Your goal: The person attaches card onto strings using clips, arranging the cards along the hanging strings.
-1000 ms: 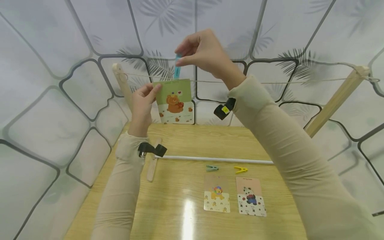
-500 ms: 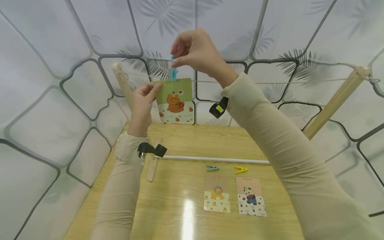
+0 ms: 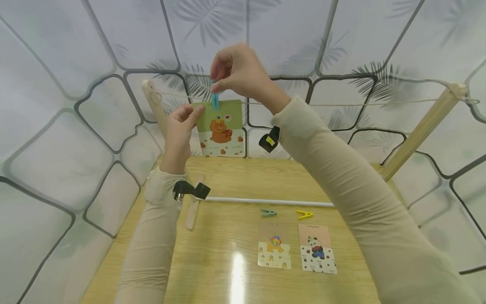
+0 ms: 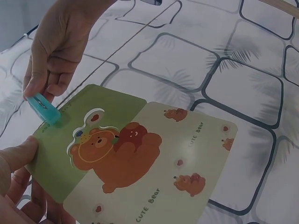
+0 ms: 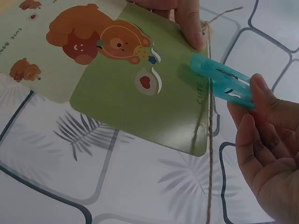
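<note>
Head view, bear card: the left hand is pinching its top-left corner beside the string, far left, apparently for steadying it.
Left wrist, blue clip: overlapping the card's top edge.
Right wrist, right hand: pinching the clip's tail, probably for straddling card and string.

The right hand has moved the blue clothespin lower and leftward, onto the bear card.
</note>
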Action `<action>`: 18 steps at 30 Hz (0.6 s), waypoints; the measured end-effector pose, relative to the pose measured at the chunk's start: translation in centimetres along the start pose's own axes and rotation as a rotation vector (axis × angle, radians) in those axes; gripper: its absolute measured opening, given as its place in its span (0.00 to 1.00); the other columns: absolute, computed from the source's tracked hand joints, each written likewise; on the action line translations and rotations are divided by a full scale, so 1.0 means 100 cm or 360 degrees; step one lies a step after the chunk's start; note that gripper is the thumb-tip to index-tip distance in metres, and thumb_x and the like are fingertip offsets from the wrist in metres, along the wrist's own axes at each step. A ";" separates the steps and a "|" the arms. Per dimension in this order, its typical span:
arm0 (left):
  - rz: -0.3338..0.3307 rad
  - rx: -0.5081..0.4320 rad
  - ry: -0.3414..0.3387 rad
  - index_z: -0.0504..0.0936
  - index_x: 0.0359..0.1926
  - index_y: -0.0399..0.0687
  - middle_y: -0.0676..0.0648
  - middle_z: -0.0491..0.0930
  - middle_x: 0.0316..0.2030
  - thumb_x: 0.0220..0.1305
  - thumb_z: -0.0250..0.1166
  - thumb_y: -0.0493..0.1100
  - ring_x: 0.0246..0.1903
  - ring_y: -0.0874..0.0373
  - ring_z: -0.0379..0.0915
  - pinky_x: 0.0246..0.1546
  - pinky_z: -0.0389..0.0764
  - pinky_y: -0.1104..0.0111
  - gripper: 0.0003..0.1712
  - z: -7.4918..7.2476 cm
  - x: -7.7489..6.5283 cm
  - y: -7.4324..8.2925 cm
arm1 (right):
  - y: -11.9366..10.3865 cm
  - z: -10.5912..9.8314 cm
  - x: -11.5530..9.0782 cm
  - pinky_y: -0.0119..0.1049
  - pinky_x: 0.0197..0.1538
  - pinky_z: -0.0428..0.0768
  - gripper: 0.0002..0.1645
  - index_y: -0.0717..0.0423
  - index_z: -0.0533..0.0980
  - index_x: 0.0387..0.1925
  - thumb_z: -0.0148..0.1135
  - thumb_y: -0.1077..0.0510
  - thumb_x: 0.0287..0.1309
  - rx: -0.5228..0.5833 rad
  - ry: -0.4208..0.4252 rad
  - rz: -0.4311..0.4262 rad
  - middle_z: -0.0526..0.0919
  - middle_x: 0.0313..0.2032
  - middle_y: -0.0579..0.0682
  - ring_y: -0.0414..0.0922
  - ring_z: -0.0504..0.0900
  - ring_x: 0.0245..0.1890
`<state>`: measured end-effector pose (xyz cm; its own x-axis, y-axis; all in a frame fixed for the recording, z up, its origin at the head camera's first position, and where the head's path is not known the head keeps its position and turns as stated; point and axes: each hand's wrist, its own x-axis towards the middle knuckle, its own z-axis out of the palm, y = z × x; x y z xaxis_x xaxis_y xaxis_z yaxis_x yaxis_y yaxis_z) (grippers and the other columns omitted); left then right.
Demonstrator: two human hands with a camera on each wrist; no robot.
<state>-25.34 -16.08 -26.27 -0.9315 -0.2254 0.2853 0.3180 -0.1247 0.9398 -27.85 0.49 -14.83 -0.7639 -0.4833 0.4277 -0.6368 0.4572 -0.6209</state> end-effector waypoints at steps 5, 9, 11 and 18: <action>0.0004 -0.0010 -0.0007 0.78 0.22 0.56 0.61 0.76 0.20 0.62 0.63 0.41 0.29 0.66 0.70 0.45 0.70 0.71 0.12 0.000 0.000 0.001 | 0.001 0.003 0.000 0.28 0.33 0.75 0.11 0.61 0.79 0.30 0.73 0.63 0.43 -0.0042 -0.0033 -0.0018 0.80 0.24 0.46 0.40 0.77 0.25; -0.0001 -0.0012 0.0000 0.78 0.22 0.56 0.60 0.76 0.21 0.61 0.63 0.41 0.29 0.66 0.70 0.45 0.69 0.71 0.11 -0.001 0.000 0.000 | 0.003 0.004 0.000 0.28 0.34 0.75 0.11 0.61 0.79 0.30 0.73 0.63 0.43 -0.0049 -0.0061 -0.0015 0.80 0.24 0.46 0.40 0.78 0.25; -0.0008 -0.0006 0.0005 0.79 0.23 0.57 0.60 0.77 0.21 0.61 0.63 0.41 0.30 0.65 0.70 0.45 0.69 0.71 0.10 -0.001 -0.001 0.000 | 0.004 0.004 0.000 0.28 0.34 0.76 0.11 0.60 0.79 0.30 0.73 0.63 0.43 -0.0056 -0.0076 -0.0014 0.81 0.25 0.46 0.40 0.78 0.26; -0.0032 -0.0035 0.0000 0.79 0.24 0.56 0.60 0.76 0.23 0.62 0.63 0.41 0.31 0.65 0.69 0.43 0.68 0.72 0.09 -0.002 -0.001 -0.003 | 0.006 0.004 -0.001 0.27 0.39 0.78 0.11 0.60 0.79 0.32 0.73 0.62 0.45 -0.0071 -0.0135 -0.0007 0.81 0.27 0.46 0.40 0.79 0.29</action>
<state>-25.28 -16.19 -26.59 -0.9378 -0.2225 0.2664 0.3030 -0.1506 0.9410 -28.11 0.48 -15.48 -0.7508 -0.5457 0.3721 -0.6455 0.4867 -0.5886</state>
